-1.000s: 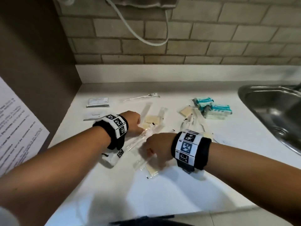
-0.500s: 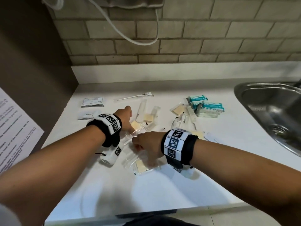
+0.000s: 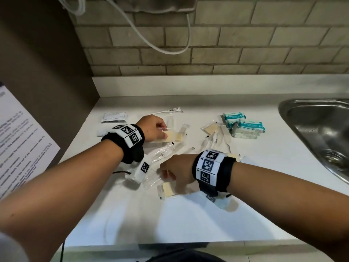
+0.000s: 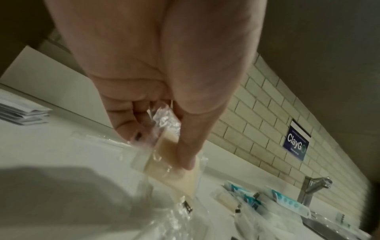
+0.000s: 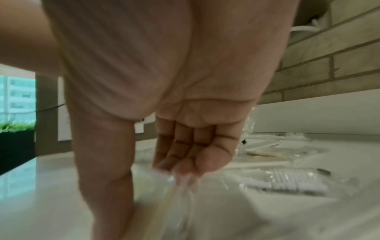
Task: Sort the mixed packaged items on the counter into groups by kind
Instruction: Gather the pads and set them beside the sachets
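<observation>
clear-wrapped tan pad packets now pinched in left hand, shifted back-left on white worktop | right hand fingertips newly down, grasping another clear packet | tan kind being gathered; teal packs grouped apart

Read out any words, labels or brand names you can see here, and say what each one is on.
"ClayG": blue wall sign; its last letter looks like a round logo, and the smaller lines are blurred.
Teal packets: print too small to read.
White sachets: text too small.
Printed sheet on the left: blurred.
Wristbands: square code markers only.
</observation>
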Demonstrator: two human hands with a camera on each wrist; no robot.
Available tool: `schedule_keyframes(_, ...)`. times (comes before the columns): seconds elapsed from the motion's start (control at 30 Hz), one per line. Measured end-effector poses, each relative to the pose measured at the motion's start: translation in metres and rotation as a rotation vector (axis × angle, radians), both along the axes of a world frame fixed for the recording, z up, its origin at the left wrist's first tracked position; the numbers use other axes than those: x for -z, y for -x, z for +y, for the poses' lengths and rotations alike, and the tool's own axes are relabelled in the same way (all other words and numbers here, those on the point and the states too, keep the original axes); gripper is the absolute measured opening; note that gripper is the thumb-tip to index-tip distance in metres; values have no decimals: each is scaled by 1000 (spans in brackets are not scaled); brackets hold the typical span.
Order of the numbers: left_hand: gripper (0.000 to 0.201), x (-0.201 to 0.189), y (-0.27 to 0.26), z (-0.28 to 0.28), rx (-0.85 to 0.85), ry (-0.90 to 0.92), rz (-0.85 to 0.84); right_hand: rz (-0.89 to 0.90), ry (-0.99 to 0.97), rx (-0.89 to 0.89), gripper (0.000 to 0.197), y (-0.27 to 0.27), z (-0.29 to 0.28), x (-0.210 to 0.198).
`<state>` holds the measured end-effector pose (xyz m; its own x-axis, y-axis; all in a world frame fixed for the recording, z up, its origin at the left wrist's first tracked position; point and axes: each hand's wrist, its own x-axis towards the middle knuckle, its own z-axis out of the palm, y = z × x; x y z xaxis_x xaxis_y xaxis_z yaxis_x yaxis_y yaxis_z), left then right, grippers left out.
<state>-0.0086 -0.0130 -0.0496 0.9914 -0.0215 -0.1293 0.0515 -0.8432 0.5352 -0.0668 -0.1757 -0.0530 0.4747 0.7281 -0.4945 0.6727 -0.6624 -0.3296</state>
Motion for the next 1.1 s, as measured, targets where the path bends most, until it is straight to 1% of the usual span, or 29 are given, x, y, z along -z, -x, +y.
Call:
schedule_keyframes(0.1,21,7,-5,-5,36,1,59,-36,-31,-2,26,-13,-4,-13)
schedule_keyframes(0.2,28,9,-11,-16,96,-29,97,-127,-22,50,20,-36,-18,-25)
schedule_keyframes(0.23,29,8,-13,-20,113,-55,107,-158,15,82,15,-44,-25,-27)
schedule_keyframes(0.27,30,9,-17,-25,130,-86,115,-185,56,112,6,-51,-33,-30)
schedule_keyframes(0.3,29,9,-19,-28,140,-122,126,-206,103,147,5,-58,-42,-31)
schedule_keyframes(0.37,26,10,-25,-37,148,-183,147,-224,203,231,8,-68,-60,-30)
schedule_keyframes(0.43,22,11,-31,-43,155,-236,173,-255,285,304,30,-76,-76,-24)
schedule_keyframes(0.53,20,11,-37,-50,170,-287,232,-307,384,401,59,-81,-92,-3)
schedule_keyframes(0.57,19,12,-39,-52,177,-287,251,-315,402,428,66,-84,-96,4)
schedule_keyframes(0.63,17,13,-43,-55,176,-283,264,-302,439,466,76,-107,-109,41)
schedule_keyframes(0.67,19,11,-42,-58,174,-291,257,-274,457,480,77,-116,-113,55)
schedule_keyframes(0.7,22,11,-42,-59,174,-307,239,-248,496,500,72,-118,-113,59)
schedule_keyframes(0.73,25,10,-42,-62,178,-323,220,-208,511,501,59,-111,-108,50)
schedule_keyframes(0.77,25,9,-43,-62,181,-332,201,-205,524,476,43,-105,-102,43)
schedule_keyframes(0.8,25,8,-43,-64,186,-334,187,-207,522,459,33,-102,-98,39)
schedule_keyframes(0.83,24,7,-43,-66,195,-329,176,-213,514,450,30,-99,-96,33)
schedule_keyframes(0.87,23,6,-44,-66,205,-314,167,-221,531,446,34,-102,-97,35)
schedule_keyframes(0.93,19,5,-46,-68,234,-276,126,-252,489,447,43,-115,-108,59)
schedule_keyframes(0.97,17,4,-47,-69,248,-254,96,-251,482,439,46,-114,-109,55)
schedule_keyframes(1.03,15,2,-50,-70,278,-185,29,-291,413,399,54,-93,-103,28)
schedule_keyframes(1.1,15,1,-54,-70,299,-100,-25,-253,356,406,49,-84,-103,12)
